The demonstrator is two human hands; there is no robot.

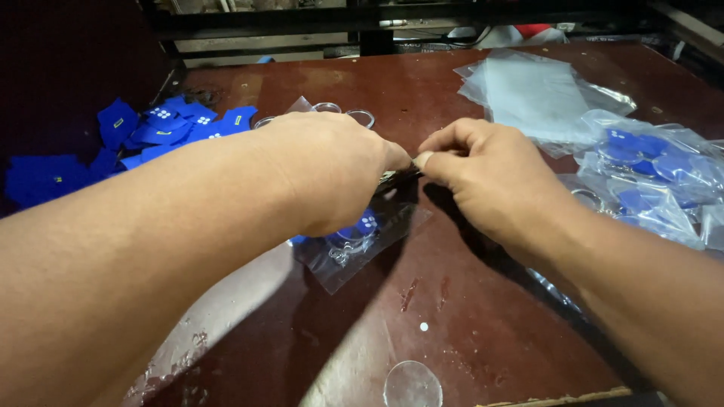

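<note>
Dark wooden table (467, 332), both hands' grip pinching clear bag (354, 245) holding blue keychain (365, 223)

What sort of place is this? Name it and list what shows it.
Probably a small workshop packing bench. On the worn wooden table lie a pile of loose blue tags, a stack of empty clear bags and already filled bags; both hands work at another bag.

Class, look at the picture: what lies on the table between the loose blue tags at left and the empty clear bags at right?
In the head view: both hands, left hand and right hand, pinching a clear bag.
</note>
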